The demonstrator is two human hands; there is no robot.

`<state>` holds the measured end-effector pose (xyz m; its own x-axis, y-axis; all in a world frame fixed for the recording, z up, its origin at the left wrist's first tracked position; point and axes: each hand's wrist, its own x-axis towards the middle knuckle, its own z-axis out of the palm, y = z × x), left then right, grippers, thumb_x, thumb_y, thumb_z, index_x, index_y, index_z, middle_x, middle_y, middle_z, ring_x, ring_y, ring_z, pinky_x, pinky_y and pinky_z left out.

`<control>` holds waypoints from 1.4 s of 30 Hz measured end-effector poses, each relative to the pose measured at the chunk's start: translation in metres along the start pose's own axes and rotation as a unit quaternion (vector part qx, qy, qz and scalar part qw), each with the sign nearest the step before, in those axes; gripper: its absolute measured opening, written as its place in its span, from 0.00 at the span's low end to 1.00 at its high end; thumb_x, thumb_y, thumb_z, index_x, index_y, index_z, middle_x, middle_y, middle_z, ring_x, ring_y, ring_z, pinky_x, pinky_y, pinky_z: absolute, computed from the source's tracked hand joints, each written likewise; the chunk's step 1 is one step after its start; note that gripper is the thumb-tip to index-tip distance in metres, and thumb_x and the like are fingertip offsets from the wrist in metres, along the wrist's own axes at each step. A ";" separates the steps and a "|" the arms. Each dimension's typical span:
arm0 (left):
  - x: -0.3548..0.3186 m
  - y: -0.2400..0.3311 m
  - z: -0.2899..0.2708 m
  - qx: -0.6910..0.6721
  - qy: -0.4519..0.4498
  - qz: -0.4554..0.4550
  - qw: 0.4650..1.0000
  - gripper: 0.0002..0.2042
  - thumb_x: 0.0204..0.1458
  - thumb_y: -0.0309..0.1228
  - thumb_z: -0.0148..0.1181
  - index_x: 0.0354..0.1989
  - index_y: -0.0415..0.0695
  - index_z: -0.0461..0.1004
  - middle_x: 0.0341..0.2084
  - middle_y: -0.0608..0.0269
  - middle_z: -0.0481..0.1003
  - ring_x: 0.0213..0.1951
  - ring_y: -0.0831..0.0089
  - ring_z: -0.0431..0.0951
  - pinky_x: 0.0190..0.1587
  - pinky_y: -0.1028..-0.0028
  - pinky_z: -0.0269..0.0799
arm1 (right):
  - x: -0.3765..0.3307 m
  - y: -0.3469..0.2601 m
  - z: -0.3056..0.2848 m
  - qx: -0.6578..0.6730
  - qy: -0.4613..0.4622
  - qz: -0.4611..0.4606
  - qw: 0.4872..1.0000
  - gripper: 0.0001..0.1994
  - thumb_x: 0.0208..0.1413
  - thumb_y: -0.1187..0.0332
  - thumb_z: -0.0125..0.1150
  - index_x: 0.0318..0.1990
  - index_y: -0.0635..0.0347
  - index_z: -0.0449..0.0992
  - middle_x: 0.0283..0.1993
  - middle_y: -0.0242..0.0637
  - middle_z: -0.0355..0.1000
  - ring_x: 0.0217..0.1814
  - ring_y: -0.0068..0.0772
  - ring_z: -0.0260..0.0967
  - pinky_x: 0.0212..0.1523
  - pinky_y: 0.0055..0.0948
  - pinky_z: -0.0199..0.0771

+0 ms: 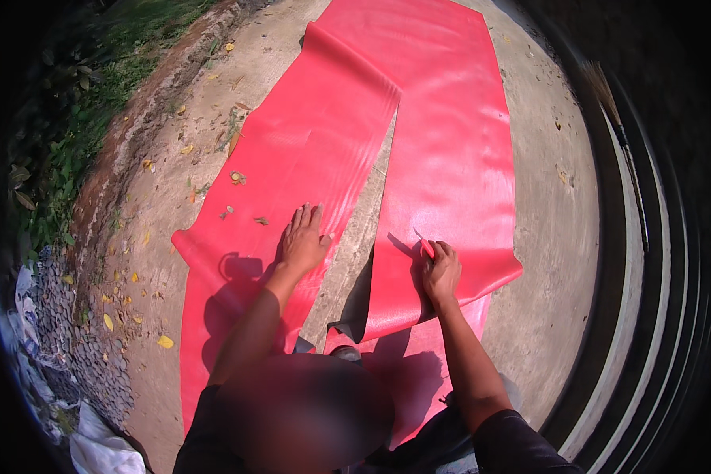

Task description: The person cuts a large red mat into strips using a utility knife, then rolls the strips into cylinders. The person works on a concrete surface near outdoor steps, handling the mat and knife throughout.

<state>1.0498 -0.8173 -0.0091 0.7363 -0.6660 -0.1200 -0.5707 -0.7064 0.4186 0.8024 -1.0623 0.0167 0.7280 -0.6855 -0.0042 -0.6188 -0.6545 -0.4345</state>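
A large red sheet (450,142), smooth and somewhat shiny like vinyl, lies over the concrete ground. A long slit splits its nearer part into a left strip (292,142) and a right strip, with concrete showing between them. My left hand (304,241) lies flat on the left strip close to the slit, fingers stretched out. In my right hand (442,272), fingers wrapped round it, is a small red-handled knife (427,249), its thin blade pointing up and left above the right strip. The near end of the right strip is lifted and curled, showing a dark underside.
Concrete (549,182) borders the sheet on both sides. Steps (620,340) run along the right, with a broom (628,158) on them. Pebbles (95,347), a white sack (103,446) and green plants (67,166) are at left. Dry leaves (237,178) dot the sheet and ground.
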 end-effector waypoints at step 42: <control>0.313 0.026 0.012 0.212 -0.011 -0.074 0.974 0.44 0.61 0.62 0.55 0.83 0.59 0.50 0.83 0.54 0.45 0.83 0.52 0.41 0.78 0.31 0.32 | 0.479 0.018 -0.190 -0.147 -0.189 -0.177 0.955 0.15 0.64 0.66 0.56 0.54 0.51 0.82 0.36 0.53 0.82 0.41 0.59 0.81 0.44 0.55 0.79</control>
<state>1.2612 -1.0475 -0.0463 0.8162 -0.5514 -0.1725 -0.5617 -0.8272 -0.0136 1.0840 -1.4634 0.1779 0.9273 -0.2768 -0.2519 -0.3293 -0.9233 -0.1978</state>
